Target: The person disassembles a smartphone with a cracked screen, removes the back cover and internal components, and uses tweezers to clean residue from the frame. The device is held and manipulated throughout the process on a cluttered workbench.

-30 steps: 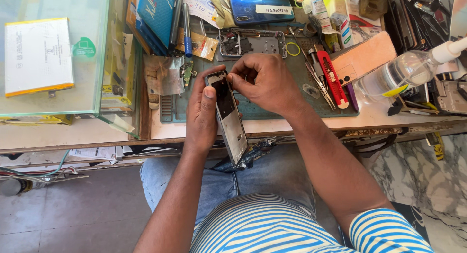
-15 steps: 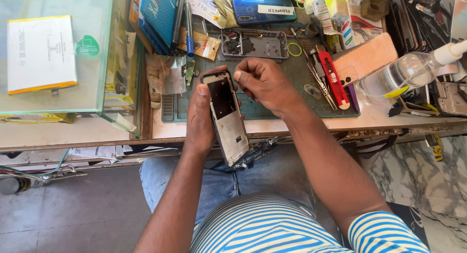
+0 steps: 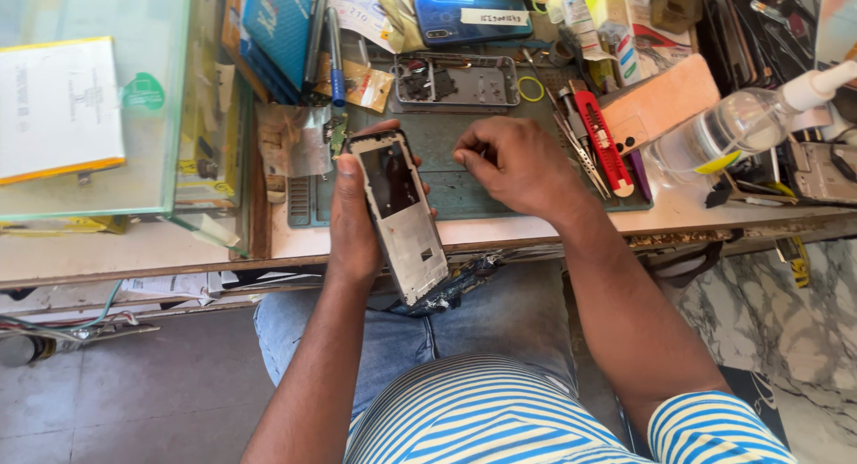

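Two hands work at frame centre: the left hand [image 3: 353,223] grips a grey opened phone frame [image 3: 399,216], its long axis running from the counter [image 3: 553,227] toward the lap; right hand [image 3: 513,165], fingers pinched closed, hovers just beside it.

Silver-grey phone frame [image 3: 399,216], green work mat [image 3: 446,174], red utility knife [image 3: 603,143], glossy blue phone [image 3: 473,16], blue-and-white striped shirt [image 3: 500,419]

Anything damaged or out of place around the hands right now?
The opened phone frame in the left hand has ragged dark residue along its bottom edge. The right hand hovers beside it over the green mat.
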